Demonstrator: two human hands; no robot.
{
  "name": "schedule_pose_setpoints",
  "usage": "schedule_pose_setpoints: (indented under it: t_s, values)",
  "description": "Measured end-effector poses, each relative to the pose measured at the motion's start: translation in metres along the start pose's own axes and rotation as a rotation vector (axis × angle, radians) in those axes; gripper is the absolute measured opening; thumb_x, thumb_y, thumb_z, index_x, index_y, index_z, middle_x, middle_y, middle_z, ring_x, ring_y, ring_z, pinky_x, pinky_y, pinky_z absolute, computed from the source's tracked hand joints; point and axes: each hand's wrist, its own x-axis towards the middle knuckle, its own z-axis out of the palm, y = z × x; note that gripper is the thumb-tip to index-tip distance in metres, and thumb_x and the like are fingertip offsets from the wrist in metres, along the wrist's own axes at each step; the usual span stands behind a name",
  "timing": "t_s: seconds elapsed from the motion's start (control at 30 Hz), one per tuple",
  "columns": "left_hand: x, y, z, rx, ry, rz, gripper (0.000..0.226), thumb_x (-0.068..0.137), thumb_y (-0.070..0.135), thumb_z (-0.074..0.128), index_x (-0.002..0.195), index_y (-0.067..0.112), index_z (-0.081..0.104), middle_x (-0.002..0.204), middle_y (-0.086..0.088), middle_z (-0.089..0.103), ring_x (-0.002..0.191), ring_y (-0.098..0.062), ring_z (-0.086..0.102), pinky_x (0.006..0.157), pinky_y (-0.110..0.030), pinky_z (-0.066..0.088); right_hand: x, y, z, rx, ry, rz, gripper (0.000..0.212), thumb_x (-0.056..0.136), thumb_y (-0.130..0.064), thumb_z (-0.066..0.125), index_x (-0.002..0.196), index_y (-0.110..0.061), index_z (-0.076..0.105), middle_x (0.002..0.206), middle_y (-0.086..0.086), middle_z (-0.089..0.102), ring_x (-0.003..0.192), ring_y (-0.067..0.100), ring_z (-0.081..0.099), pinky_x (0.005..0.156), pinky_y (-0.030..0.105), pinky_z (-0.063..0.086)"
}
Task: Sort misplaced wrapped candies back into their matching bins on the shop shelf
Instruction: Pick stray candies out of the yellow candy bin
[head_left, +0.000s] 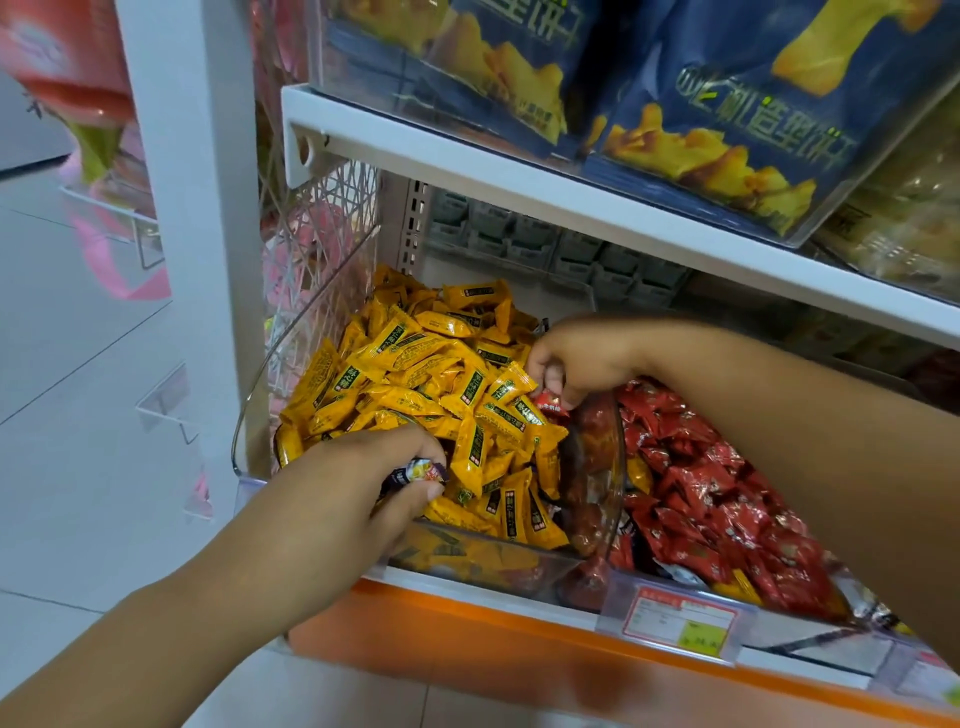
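A clear bin holds a heap of yellow wrapped candies. To its right a second clear bin is filled with red wrapped candies. My left hand sits at the yellow bin's front left and grips a dark purple candy with a yellow picture. My right hand reaches in over the divider between the bins and pinches a small red candy just above the yellow heap. A few yellow and dark wrappers lie among the red ones.
A white shelf board hangs low over the bins, loaded with blue snack bags. An orange rail with a price label runs along the front. A white upright post and a wire mesh panel stand at the left.
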Motion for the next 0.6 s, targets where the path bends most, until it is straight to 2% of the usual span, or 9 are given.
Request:
schedule_pose_setpoints:
  t_s: [0.1,0.17,0.27,0.3,0.33,0.37,0.43,0.53,0.6]
  values:
    - [0.001,0.002,0.000,-0.022,0.005,-0.016,0.007,0.090,0.036,0.059,0.093,0.042,0.058,0.074,0.013,0.059,0.074,-0.002,0.055,0.053,-0.020,0.040,-0.025,0.002,0.002,0.193,0.208,-0.062,0.033,0.087,0.001,0.062,0.114,-0.018,0.061,0.099,-0.002,0.058,0.087,0.008,0.055,0.075,0.021,0.046]
    - [0.002,0.006,0.000,-0.027,0.015,-0.012,0.009,0.089,0.034,0.061,0.091,0.042,0.059,0.077,0.018,0.059,0.073,0.002,0.055,0.051,-0.017,0.037,-0.049,0.004,0.005,0.236,0.452,-0.097,0.029,0.093,-0.008,0.058,0.117,-0.025,0.058,0.102,-0.008,0.055,0.084,-0.007,0.054,0.066,0.008,0.041]
    - [0.003,0.014,0.001,-0.006,0.026,0.017,0.009,0.089,0.034,0.062,0.093,0.042,0.060,0.089,0.036,0.053,0.081,0.008,0.051,0.058,-0.013,0.038,-0.086,0.024,0.012,0.237,0.673,0.003,0.031,0.095,-0.013,0.054,0.122,-0.029,0.055,0.105,-0.008,0.052,0.071,-0.002,0.052,0.054,0.006,0.037]
    - [0.003,0.015,0.002,-0.002,0.029,0.023,0.009,0.089,0.035,0.062,0.094,0.042,0.060,0.087,0.032,0.055,0.082,0.007,0.051,0.058,-0.014,0.037,-0.096,0.033,0.016,0.236,0.664,0.076,0.032,0.095,-0.015,0.053,0.125,-0.029,0.055,0.109,-0.005,0.052,0.069,0.003,0.053,0.051,0.008,0.038]
    - [0.002,0.016,0.003,0.001,0.030,0.025,0.010,0.089,0.035,0.062,0.094,0.043,0.060,0.082,0.025,0.057,0.082,0.006,0.050,0.056,-0.015,0.035,-0.104,0.040,0.019,0.211,0.637,0.152,0.034,0.096,-0.016,0.053,0.127,-0.029,0.055,0.114,-0.002,0.052,0.075,0.009,0.056,0.055,0.009,0.040]
    - [0.001,0.017,0.004,0.006,0.029,0.027,0.010,0.089,0.035,0.062,0.094,0.043,0.060,0.078,0.020,0.056,0.082,0.004,0.050,0.055,-0.016,0.034,-0.108,0.045,0.022,0.163,0.617,0.197,0.035,0.095,-0.018,0.052,0.129,-0.028,0.055,0.120,0.000,0.051,0.089,0.014,0.058,0.069,0.013,0.045]
    - [-0.001,0.016,0.005,0.018,0.021,0.031,0.012,0.089,0.036,0.062,0.092,0.047,0.057,0.079,0.018,0.055,0.083,0.001,0.051,0.056,-0.017,0.033,-0.113,0.042,0.023,0.114,0.644,0.144,0.032,0.095,-0.021,0.053,0.125,-0.031,0.059,0.125,-0.006,0.050,0.110,0.012,0.055,0.090,0.018,0.041]
    - [-0.002,0.016,0.006,0.020,0.018,0.031,0.016,0.088,0.038,0.062,0.090,0.052,0.053,0.079,0.019,0.055,0.083,-0.001,0.051,0.056,-0.017,0.034,-0.101,0.016,0.016,0.126,0.486,-0.013,0.026,0.098,-0.026,0.052,0.119,-0.038,0.061,0.125,-0.017,0.053,0.092,-0.013,0.053,0.075,0.006,0.040]
    - [-0.001,0.016,0.006,0.014,0.017,0.028,0.015,0.088,0.037,0.062,0.090,0.050,0.054,0.079,0.018,0.056,0.083,0.001,0.051,0.056,-0.017,0.036,-0.081,0.000,0.012,0.089,0.367,-0.059,0.031,0.097,-0.022,0.054,0.126,-0.031,0.059,0.133,-0.011,0.053,0.100,-0.009,0.046,0.080,0.011,0.035]
